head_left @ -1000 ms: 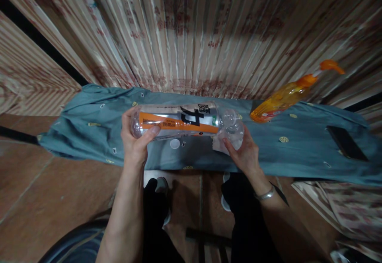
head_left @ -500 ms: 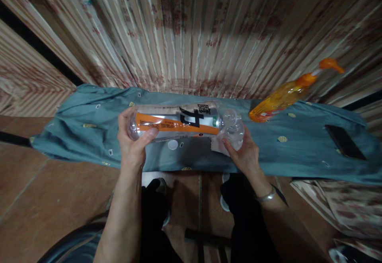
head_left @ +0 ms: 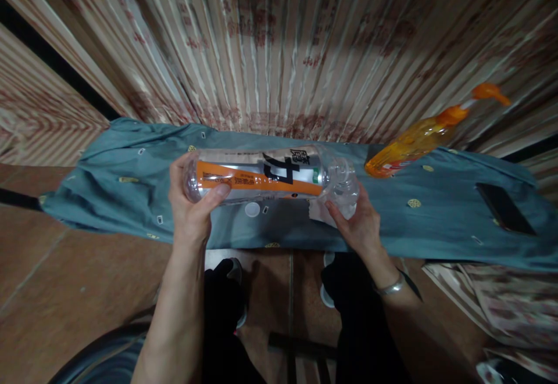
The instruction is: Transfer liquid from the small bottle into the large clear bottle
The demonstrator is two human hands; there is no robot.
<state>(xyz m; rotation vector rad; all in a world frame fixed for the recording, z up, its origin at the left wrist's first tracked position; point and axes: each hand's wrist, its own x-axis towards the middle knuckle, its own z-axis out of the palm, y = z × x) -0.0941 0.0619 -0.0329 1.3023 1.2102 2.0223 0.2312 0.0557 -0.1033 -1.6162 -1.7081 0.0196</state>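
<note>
Head view: a striped curtain (head_left: 270, 53) forms the backdrop. Below it extends a surface covered with green patterned cloth (head_left: 131, 198). The clear bottle (head_left: 253, 176), with an orange-and-silver label, lies horizontally between both hands, in front of the cloth. An amber pump bottle (head_left: 414, 146) stands beyond it, to the right. The left hand (head_left: 190, 207) grasps the bottle's base, thumb on the label; the right hand (head_left: 362, 218) has its fingers curled around the neck end. A dark phone (head_left: 505, 208) lies at far right.
</note>
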